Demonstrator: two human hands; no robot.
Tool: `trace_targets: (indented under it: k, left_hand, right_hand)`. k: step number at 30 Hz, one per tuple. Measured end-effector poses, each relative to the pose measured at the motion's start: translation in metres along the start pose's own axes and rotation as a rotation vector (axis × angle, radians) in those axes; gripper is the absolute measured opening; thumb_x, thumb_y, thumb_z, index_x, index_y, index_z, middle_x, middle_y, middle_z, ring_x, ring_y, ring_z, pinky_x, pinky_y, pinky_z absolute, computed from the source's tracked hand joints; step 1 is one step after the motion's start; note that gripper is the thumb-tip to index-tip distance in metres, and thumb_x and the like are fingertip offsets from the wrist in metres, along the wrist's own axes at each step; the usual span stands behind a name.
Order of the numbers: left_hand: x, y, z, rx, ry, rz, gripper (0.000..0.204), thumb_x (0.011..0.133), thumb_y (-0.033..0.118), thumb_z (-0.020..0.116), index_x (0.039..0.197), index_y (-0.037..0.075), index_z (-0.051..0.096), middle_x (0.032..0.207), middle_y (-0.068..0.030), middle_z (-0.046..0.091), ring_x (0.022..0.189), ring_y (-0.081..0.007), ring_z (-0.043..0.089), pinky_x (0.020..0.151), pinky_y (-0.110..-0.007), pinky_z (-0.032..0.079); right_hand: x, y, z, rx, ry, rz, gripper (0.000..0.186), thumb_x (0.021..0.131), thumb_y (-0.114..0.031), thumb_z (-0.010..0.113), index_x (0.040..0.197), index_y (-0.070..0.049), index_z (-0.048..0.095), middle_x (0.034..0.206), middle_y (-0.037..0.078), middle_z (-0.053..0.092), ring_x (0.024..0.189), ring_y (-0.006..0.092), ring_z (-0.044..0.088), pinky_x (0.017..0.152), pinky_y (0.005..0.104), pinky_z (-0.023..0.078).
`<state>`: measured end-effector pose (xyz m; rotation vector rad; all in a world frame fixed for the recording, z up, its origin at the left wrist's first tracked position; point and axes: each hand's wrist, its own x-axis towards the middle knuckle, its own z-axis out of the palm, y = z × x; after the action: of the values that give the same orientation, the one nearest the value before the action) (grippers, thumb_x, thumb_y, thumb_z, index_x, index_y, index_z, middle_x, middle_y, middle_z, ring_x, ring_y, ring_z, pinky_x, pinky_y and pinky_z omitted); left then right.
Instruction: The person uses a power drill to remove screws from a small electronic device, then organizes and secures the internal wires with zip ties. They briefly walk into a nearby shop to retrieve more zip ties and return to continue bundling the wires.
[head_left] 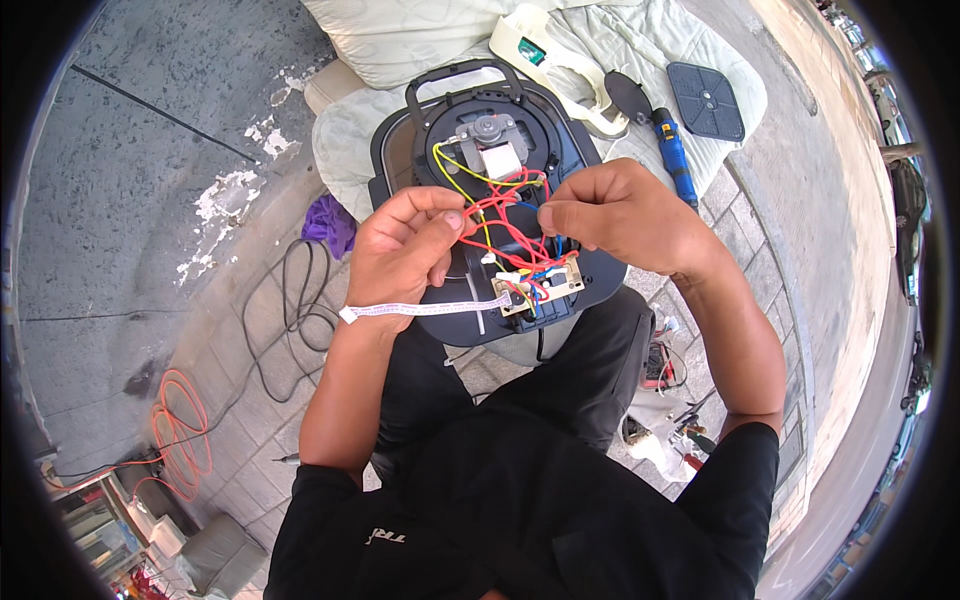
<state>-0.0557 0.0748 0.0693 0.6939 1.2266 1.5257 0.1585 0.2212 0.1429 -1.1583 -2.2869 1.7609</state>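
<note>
A black appliance base with its inside exposed lies in front of me, above my knees. Red wires loop across its middle, and my left hand pinches them between thumb and fingertips. On the other side of the bundle my right hand is closed in a pinch; what its fingertips hold is hidden. A yellow-green wire runs down from the motor. Below the wires sits a small circuit board with plugs. From it a white ribbon cable stretches left across my left wrist.
Beyond the base, a pale quilted cushion carries a cream plastic housing, a blue power screwdriver and a dark square plate. A purple cloth, black cable and orange cord lie left; tools lie right.
</note>
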Motion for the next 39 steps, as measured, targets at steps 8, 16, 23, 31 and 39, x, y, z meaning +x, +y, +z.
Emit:
trace_targets:
  k: [8,16,23,31,39]
  left_hand:
    - [-0.001,-0.003,0.003,-0.006,-0.005,0.007,0.016,0.098,0.004,0.068,0.114,0.0,0.068,0.096,-0.0136,0.075,0.053,-0.0056,0.05,0.047,-0.021,0.038]
    - [-0.002,-0.001,0.006,-0.009,0.017,0.005,0.016,0.099,0.004,0.066,0.114,0.0,0.067,0.096,-0.0143,0.075,0.053,-0.006,0.05,0.048,-0.021,0.037]
    - [-0.002,-0.003,0.006,-0.018,0.001,0.036,0.017,0.1,0.005,0.065,0.117,0.002,0.067,0.098,-0.0136,0.076,0.054,-0.0057,0.05,0.047,-0.02,0.036]
    - [-0.002,-0.001,0.008,-0.016,-0.008,0.103,0.02,0.101,0.007,0.067,0.12,0.003,0.067,0.102,-0.0139,0.077,0.053,-0.0053,0.05,0.047,-0.019,0.035]
    - [-0.003,-0.002,0.009,-0.028,-0.008,0.092,0.018,0.1,0.004,0.068,0.118,0.001,0.067,0.1,-0.0141,0.076,0.057,-0.0038,0.053,0.048,-0.02,0.039]
  right_hand:
    - [0.001,-0.002,0.005,0.046,0.069,-0.023,0.025,0.097,-0.02,0.074,0.085,0.001,0.076,0.067,-0.006,0.059,0.064,0.0025,0.048,0.056,0.0243,0.039]
    - [-0.002,-0.008,0.007,0.082,0.061,-0.064,0.027,0.092,-0.022,0.073,0.079,0.002,0.074,0.061,-0.003,0.056,0.058,0.004,0.047,0.052,0.0266,0.039]
    - [0.011,0.007,0.001,-0.027,0.164,-0.215,0.02,0.098,-0.017,0.073,0.096,0.002,0.078,0.07,-0.002,0.065,0.065,0.0032,0.054,0.057,0.0234,0.043]
    - [0.028,0.024,0.02,-0.563,0.422,-0.75,0.016,0.089,-0.017,0.073,0.101,-0.008,0.079,0.089,0.01,0.074,0.077,0.0322,0.072,0.066,0.0409,0.057]
    - [0.03,0.031,0.014,-0.478,0.421,-0.767,0.014,0.089,-0.02,0.072,0.096,-0.009,0.078,0.087,0.01,0.074,0.078,0.0345,0.071,0.067,0.0438,0.056]
